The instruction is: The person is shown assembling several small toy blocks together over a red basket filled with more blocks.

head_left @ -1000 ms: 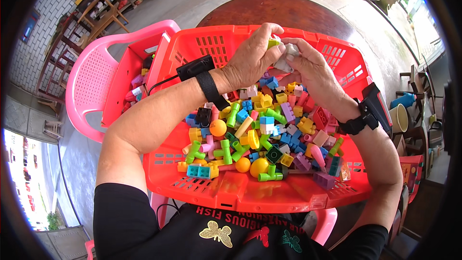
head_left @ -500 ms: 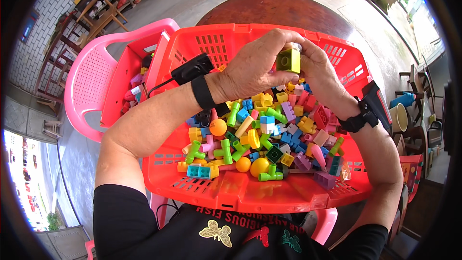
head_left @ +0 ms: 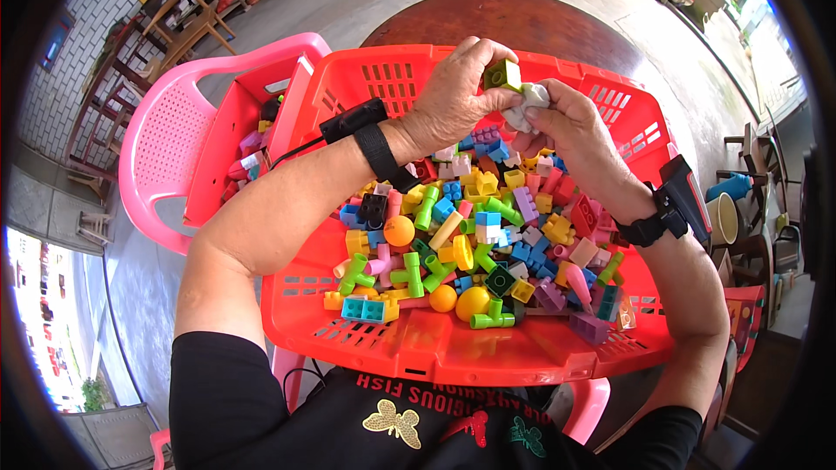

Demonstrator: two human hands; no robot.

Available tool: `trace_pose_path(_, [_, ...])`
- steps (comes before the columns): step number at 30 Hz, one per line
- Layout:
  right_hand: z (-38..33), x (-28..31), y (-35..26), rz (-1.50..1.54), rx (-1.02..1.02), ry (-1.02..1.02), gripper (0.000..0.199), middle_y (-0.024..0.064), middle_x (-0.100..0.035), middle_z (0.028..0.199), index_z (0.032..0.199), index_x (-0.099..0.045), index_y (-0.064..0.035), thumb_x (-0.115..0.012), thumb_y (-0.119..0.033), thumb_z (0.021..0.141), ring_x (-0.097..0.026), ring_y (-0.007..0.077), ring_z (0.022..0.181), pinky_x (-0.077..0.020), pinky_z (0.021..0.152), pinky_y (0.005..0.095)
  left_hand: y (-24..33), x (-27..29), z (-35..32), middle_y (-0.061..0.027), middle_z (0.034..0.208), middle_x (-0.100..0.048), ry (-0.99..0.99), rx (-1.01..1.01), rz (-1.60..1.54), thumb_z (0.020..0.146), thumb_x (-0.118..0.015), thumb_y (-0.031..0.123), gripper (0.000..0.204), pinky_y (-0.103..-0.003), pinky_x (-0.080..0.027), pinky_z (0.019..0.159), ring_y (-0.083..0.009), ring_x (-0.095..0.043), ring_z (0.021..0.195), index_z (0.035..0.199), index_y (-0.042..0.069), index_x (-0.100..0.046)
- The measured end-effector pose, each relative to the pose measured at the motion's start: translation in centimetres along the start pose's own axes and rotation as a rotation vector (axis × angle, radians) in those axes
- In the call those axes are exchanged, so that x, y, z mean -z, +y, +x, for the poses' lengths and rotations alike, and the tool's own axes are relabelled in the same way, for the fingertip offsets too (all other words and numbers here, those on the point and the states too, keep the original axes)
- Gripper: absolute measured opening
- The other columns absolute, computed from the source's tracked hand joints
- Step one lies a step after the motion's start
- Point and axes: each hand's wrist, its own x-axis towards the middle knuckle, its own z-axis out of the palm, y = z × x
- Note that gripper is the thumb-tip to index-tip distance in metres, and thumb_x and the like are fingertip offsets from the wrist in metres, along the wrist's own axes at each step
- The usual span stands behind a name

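Your left hand (head_left: pixel 453 91) pinches a small green block (head_left: pixel 502 76) at its sides above the far end of the red basket (head_left: pixel 418 344), while your right hand (head_left: pixel 566 126) presses a white cloth (head_left: pixel 529 104) against it. The block looks light, rigid and smooth; grip its flat faces. Open room lies above the toy pile (head_left: pixel 470 235); the basket walls close in nearby.
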Motion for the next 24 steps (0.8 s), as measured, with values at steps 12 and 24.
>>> trace_pose_path(12, [0.8,0.7,1.3,0.042,0.118,0.081,0.01,0.0066,-0.06,0.088,0.1,-0.051,0.0001,-0.047,-0.003,0.09,-0.062,0.0127,0.073,-0.0511,0.063,0.0245,3.2,-0.9,-1.2,-0.0099,0.097,-0.051,-0.175,-0.267,-0.02,0.078,-0.071,0.033,0.045,-0.034,-0.043,0.082,-0.025,-0.054,0.091,0.11,0.007,-0.054])
trace_pose_path(24, [0.5,1.4,0.6,0.078,-0.003,-0.01,0.018,0.0072,-0.06,0.085,0.1,-0.053,-0.0003,-0.047,-0.017,0.094,-0.061,0.0119,0.07,-0.0508,0.065,0.0254,0.7,-0.5,-0.3,-0.0074,0.1,-0.055,-0.106,-0.059,0.012,0.081,-0.069,0.03,0.042,-0.032,-0.042,0.086,-0.0196,-0.054,0.094,0.11,0.005,-0.053])
